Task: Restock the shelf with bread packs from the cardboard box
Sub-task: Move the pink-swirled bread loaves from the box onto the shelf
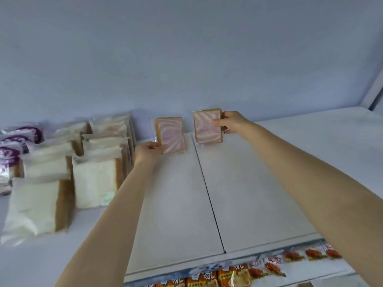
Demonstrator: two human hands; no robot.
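Two clear-wrapped bread packs with pink and cream swirl faces stand upright near the back of the white shelf [238,193]. My left hand [148,151] grips the left swirl pack [173,134] at its lower left corner. My right hand [231,122] holds the right swirl pack [207,126] by its right edge, thumb on the front face. The two packs stand a short gap apart, either side of the dark seam in the shelf board. The cardboard box is not in view.
Rows of white sliced-bread packs [93,179] fill the shelf's left part, with purple-labelled packs [12,154] at the far left. Orange and red snack packs [267,268] line the lower shelf below the front edge. The grey back wall [186,59] stands close behind.
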